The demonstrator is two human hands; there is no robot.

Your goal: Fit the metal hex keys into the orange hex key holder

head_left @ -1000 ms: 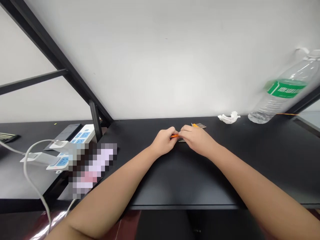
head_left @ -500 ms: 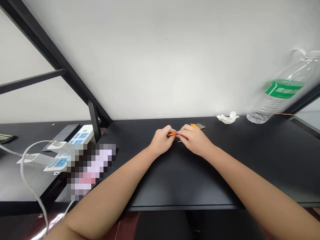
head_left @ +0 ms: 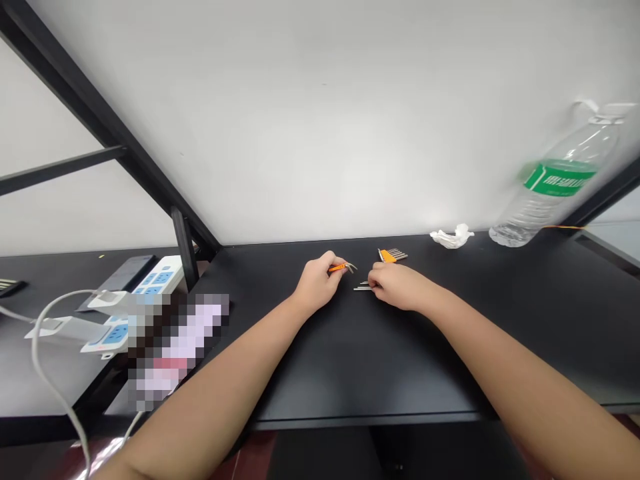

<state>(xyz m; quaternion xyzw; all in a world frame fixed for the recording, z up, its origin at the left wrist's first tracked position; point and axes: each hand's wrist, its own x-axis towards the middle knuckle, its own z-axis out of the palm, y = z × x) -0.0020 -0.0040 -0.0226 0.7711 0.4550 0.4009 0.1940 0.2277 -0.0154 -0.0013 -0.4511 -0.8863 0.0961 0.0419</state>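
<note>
My left hand (head_left: 316,285) is curled round a small orange holder (head_left: 338,268) with a thin metal piece sticking out of its right end. My right hand (head_left: 395,285) rests on the black desk (head_left: 350,353) a little to the right, fingers bent down onto a few loose thin metal rods (head_left: 363,288) lying there. Whether it grips one I cannot make out. Behind my right hand lies a second orange holder (head_left: 386,256) with a row of metal rods (head_left: 398,253) in it.
A crumpled white tissue (head_left: 451,237) and a clear water bottle with a green label (head_left: 550,179) stand at the back right by the white wall. At left are a white power strip (head_left: 145,293) with cables, a blurred-out object (head_left: 173,347) and a black frame post (head_left: 184,248).
My hands were together on the orange holder; now they have parted. The right hand has dropped to the loose rods on the desk. The left hand keeps the holder.
</note>
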